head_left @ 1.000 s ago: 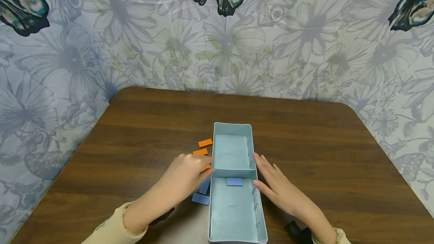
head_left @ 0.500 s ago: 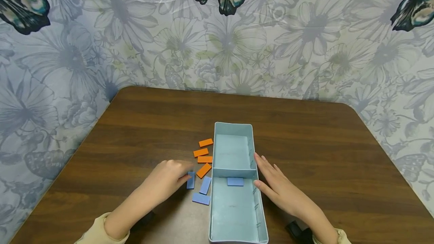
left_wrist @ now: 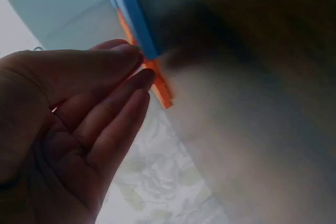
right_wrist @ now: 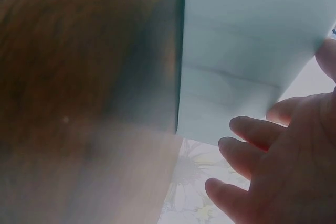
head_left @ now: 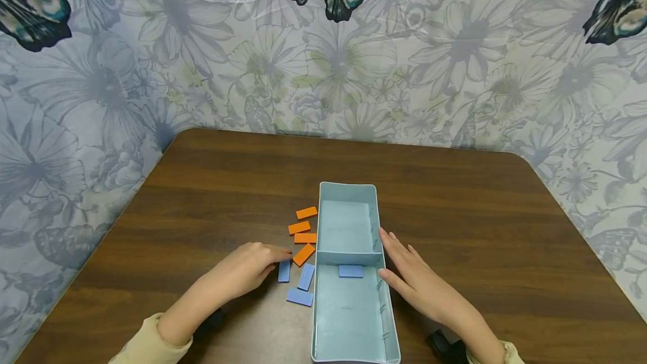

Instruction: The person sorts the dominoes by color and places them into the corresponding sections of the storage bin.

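Observation:
A long pale blue-green box (head_left: 354, 319) with a divider lies lengthwise, one blue block (head_left: 351, 271) inside its near compartment. Along its left side are several orange blocks (head_left: 305, 238) and three blue ones. My left hand (head_left: 242, 271) is at the leftmost blue block (head_left: 284, 272), index finger over its far end and thumb to its left, not closed round it. The left wrist view shows the thumb and fingers (left_wrist: 100, 98) extended beside a blue block (left_wrist: 135, 19). My right hand (head_left: 429, 291) touches the box's right rim with straight, spread fingers, also visible in the right wrist view.
The brown wooden table (head_left: 242, 178) has rounded far corners. Behind it hangs a flowered wall covering (head_left: 354, 72) with butterfly figures. A black object (head_left: 445, 347) is by the right wrist.
My left hand has moved left, away from the box's rim, uncovering orange blocks and the leftmost blue block; its thumb has since drawn back a little. The right hand stays at the rim.

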Tool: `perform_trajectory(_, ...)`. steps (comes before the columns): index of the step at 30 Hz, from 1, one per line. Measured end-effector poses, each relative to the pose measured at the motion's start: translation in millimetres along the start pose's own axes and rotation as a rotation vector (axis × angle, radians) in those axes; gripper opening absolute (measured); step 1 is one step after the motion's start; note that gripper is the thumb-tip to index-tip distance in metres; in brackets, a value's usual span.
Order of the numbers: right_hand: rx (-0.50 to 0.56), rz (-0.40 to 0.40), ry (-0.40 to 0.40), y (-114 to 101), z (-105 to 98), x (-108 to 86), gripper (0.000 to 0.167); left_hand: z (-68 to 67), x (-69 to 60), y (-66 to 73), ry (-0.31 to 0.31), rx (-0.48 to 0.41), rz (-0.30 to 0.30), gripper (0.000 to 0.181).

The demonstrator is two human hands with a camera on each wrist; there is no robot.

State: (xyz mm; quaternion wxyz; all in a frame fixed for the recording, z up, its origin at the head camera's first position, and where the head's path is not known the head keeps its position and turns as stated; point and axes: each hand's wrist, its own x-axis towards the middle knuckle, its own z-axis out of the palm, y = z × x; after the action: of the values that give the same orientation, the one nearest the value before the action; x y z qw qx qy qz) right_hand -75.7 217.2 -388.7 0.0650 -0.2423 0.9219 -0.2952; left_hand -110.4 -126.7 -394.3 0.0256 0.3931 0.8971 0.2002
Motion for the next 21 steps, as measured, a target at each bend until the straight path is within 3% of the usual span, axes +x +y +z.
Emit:
perform_trajectory(6,0.018,0.005,-0.009,1,0,0.5,0.067,5.3,2.9,-4.6,-0.026,0.052,0.020,0.031)
perform_trajectory(13,0.027,0.010,-0.011,0,0,1.4,0.067,1.4,2.2,-8.2,0.023,0.160,0.059,0.018)
perform_trajectory(21,0.013,0.009,0.018,-2,1,0.2,0.066,-1.6,1.3,-12.3,0.041,0.161,0.038,0.019)
